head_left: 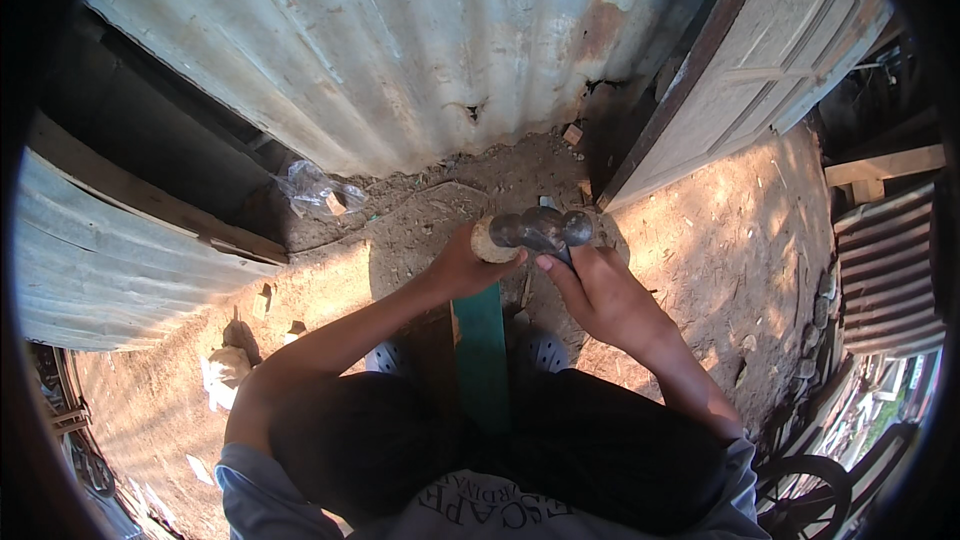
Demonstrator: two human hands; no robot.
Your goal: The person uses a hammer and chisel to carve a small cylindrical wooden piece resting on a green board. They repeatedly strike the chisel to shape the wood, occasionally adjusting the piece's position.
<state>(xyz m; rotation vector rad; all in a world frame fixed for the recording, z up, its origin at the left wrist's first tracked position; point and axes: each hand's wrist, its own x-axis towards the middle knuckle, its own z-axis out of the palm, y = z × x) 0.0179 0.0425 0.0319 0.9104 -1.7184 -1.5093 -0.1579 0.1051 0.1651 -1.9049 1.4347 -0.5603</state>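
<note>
A dark metal ball-peen hammer point(545, 230) lies crosswise in front of me, its rounded end toward the right. My right hand point(618, 298) is closed around it just below the head, with the thumb on the near side. My left hand point(465, 268) is closed on a rough, tan, round-ended piece point(494, 241). That piece meets the left end of the hammer head; its exact kind I cannot make out. Below the hands, a green board point(481, 340) runs between my legs. Most of the hammer's handle is hidden by my right hand.
Corrugated metal sheeting point(400, 50) stands ahead, with a pale panelled door point(760, 80) ajar at the right. Clear plastic point(312, 188) and small wood scraps lie on the dirt ground point(700, 250). A white bag point(226, 375) is at left, a dark wheel point(805, 495) at lower right.
</note>
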